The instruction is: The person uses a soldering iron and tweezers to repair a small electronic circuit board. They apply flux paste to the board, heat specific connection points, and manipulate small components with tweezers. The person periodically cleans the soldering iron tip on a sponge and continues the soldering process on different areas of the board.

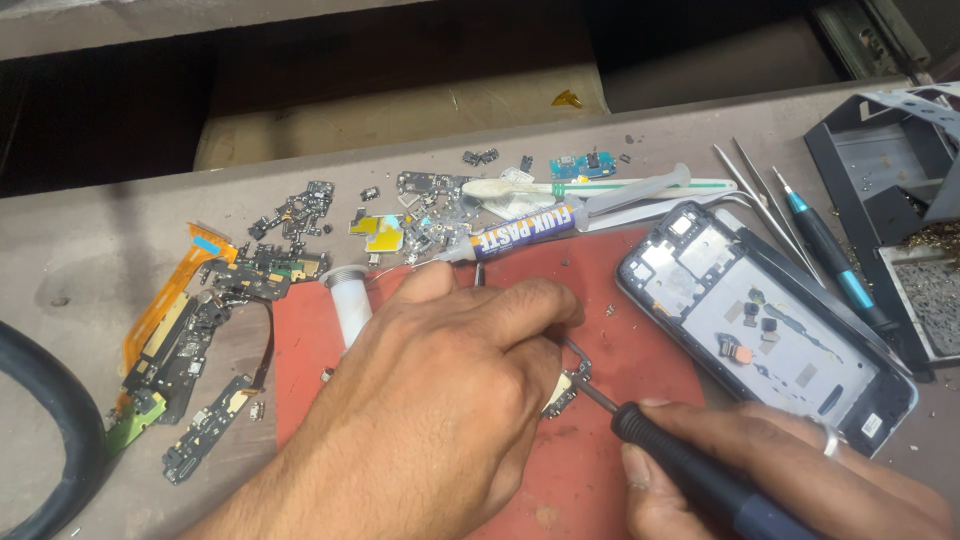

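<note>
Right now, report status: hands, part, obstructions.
Left hand pinning small circuit board on red mat. Right hand holding soldering iron, tip at board. Nothing blocking.

Even, fairly bright light falls from above onto the surface (700,130), while the recess behind it sits in deep shadow. The left hand (440,400) casts a soft shadow on the red mat (640,350). Mild glare shines off the syringe (560,222) and tweezers (760,205). Focus is sharp at centre; the near edge, at the right hand (790,470), is slightly blurred.
</note>
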